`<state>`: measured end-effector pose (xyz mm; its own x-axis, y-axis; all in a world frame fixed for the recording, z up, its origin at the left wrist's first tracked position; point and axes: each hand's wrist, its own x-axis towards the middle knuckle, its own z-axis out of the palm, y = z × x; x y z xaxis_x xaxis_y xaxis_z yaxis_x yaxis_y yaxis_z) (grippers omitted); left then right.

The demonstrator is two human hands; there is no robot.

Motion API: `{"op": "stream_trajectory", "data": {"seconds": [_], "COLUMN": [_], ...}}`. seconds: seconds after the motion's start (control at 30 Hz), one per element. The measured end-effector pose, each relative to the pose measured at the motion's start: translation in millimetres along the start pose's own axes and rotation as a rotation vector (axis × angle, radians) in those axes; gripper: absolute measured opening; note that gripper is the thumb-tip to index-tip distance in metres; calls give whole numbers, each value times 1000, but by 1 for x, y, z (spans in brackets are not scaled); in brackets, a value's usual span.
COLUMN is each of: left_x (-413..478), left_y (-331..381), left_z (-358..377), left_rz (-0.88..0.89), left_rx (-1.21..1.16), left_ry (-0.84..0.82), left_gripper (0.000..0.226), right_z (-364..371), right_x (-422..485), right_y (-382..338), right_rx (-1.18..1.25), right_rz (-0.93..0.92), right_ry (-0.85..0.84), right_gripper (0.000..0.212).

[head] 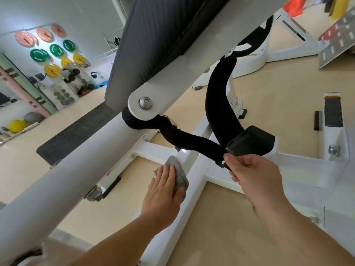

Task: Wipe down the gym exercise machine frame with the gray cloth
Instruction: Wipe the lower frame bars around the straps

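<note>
The beige floor [269,93] fills most of the view. Over it stands the white frame [57,179]: one thick tube runs from lower left up to the middle, and flat beams lie low on the floor under the hands. A dark pad [153,35] sits on the upper part of the frame, at the top of the picture. A black mat [76,135] lies on the floor to the left, partly behind the thick tube.

A black padded strap [217,104] hangs in a curve from the upper right and another length of it comes from the joint in the middle; both meet near the right hand [255,177]. This hand pinches the thin end of the strap between thumb and curled fingers and holds it up, off the beam.

The left hand [163,191] lies flat with straight fingers on the gray cloth [177,169] and presses it on a low white beam, just left of the strap end. The cloth is folded and shows beyond the fingertips.

A metal bolt [145,102] sits in the round plate of the joint. Far left, coloured plates [38,54] hang on the wall.
</note>
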<state>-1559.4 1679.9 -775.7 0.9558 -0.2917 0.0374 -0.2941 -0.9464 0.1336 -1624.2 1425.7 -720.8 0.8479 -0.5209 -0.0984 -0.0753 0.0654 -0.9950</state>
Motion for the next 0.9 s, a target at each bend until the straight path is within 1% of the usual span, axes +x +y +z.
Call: {"op": "stream_trajectory", "data": {"seconds": [0.1,0.2,0.27,0.37,0.47,0.53,0.57,0.6,0.7,0.8,0.9], "left_x": [-16,13,40,70,86,91,90,84,51,20,19], "left_y": [6,16,21,21,18,18,18,17,7,-1,5], "left_z": [0,-3,-2,0,2,2,3,5,8,10,12], "left_rz": [32,55,90,34,-52,-72,-72,-67,-42,-55,-96], "left_rx": [155,200,159,-3,-55,-53,-49,-47,-25,-2,32], "left_ry": [45,68,83,75,39,40,39,40,61,82,125], "left_gripper": [67,71,74,74,62,52,52,57,77,78,73], "right_z": [3,3,3,2,1,0,0,-1,1,6,10], "right_x": [2,3,4,8,10,8,6,4,2,5,3], "right_y": [1,4,4,1,-2,-1,-1,-1,-4,-11,-19], "right_rx": [-5,-14,4,10,20,28,28,24,33,12,3], "right_rz": [-16,-40,-39,-47,-37,-31,-28,-26,-37,-73,-83], "right_ry": [-10,-19,-20,-6,3,3,4,4,21,59,68], "right_gripper": [26,26,25,26,27,26,26,26,28,33,36]}}
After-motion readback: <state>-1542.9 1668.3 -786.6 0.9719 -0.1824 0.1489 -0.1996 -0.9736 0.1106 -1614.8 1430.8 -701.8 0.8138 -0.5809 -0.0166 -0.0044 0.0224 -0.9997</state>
